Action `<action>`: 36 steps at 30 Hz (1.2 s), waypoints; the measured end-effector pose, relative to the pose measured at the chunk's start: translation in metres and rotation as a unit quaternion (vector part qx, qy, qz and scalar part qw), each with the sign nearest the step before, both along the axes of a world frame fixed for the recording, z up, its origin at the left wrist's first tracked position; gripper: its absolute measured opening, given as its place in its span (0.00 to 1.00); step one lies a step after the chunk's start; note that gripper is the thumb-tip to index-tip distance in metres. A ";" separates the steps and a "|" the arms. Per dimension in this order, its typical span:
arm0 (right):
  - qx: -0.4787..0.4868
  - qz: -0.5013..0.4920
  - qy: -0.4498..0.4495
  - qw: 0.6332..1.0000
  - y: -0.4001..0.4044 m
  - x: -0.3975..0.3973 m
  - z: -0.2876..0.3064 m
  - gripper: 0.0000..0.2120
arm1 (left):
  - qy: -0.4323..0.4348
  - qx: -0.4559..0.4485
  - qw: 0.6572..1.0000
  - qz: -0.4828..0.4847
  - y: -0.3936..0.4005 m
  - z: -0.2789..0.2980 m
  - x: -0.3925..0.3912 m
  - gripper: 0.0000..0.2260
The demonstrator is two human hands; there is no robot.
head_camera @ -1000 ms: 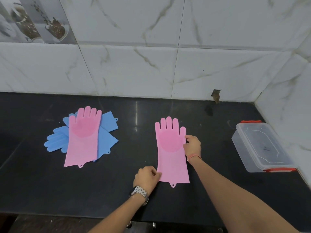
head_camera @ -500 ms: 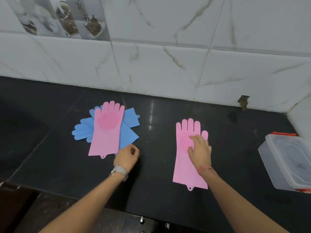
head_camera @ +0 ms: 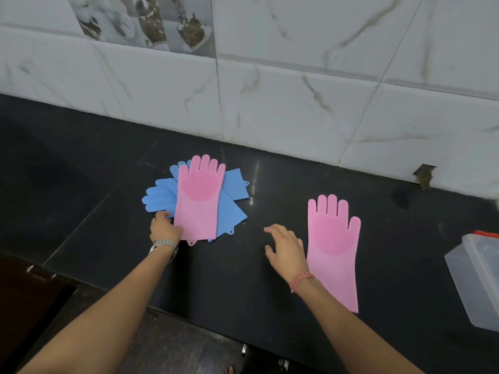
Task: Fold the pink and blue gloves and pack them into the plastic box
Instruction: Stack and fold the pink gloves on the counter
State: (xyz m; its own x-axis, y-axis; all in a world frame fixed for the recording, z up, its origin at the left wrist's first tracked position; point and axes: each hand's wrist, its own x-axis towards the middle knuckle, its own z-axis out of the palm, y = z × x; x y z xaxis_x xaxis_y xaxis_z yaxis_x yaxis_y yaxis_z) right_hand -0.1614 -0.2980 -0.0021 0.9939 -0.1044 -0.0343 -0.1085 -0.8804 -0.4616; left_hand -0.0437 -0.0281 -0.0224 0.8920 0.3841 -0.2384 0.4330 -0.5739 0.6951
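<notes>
One pink glove [head_camera: 333,249] lies flat on the black counter, fingers toward the wall. A second pink glove [head_camera: 199,201] lies on top of two crossed blue gloves [head_camera: 159,194] further left. My left hand [head_camera: 164,229] pinches the lower left corner of that second pink glove at its cuff. My right hand [head_camera: 287,248] hovers with fingers spread just left of the single pink glove, holding nothing. The clear plastic box [head_camera: 478,279] with a lid and red clips stands at the right edge, partly cut off.
The black counter [head_camera: 243,271] meets a marble-tiled wall [head_camera: 270,103] at the back. A chipped hole in the tiles [head_camera: 424,176] sits at the back right. The counter's front edge runs diagonally at lower left, with cabinet fittings below.
My left hand moved left from the single pink glove to the stacked pink glove's cuff and gripped it. My right hand lifted off the single glove and shifted left. The view panned left.
</notes>
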 end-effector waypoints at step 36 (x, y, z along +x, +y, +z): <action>0.224 -0.060 0.192 0.954 -0.026 -0.019 -0.003 0.24 | -0.097 -0.043 0.803 -0.586 -0.159 0.014 -0.180 0.12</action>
